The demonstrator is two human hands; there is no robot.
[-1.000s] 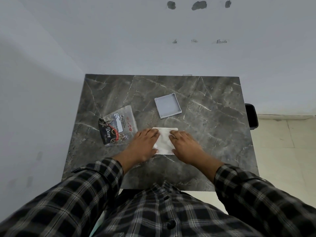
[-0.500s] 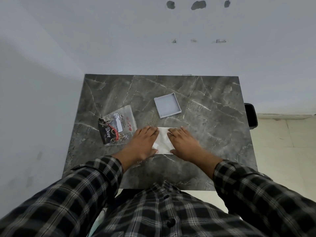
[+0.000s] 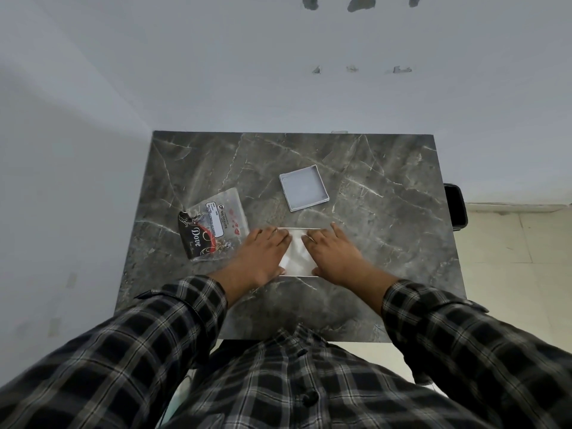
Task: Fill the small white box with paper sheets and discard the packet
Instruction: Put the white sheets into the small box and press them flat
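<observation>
A stack of white paper sheets (image 3: pixel 296 255) lies flat on the dark marble table (image 3: pixel 387 243), near its front middle. My left hand (image 3: pixel 261 255) presses on the sheets' left side and my right hand (image 3: pixel 334 255) on their right side, fingers flat and spread. The small white box (image 3: pixel 304 187) sits open and empty just beyond the sheets, apart from them. The clear packet (image 3: pixel 213 227) with a black "Dove" label lies to the left of my left hand.
The table stands in a corner with white walls at the left and back. A black object (image 3: pixel 455 205) sits off the table's right edge over a tiled floor. Bare tabletop lies to the right and far side.
Both hands have slid closer together over the sheets, covering more of them. The box and packet have stayed where they were.
</observation>
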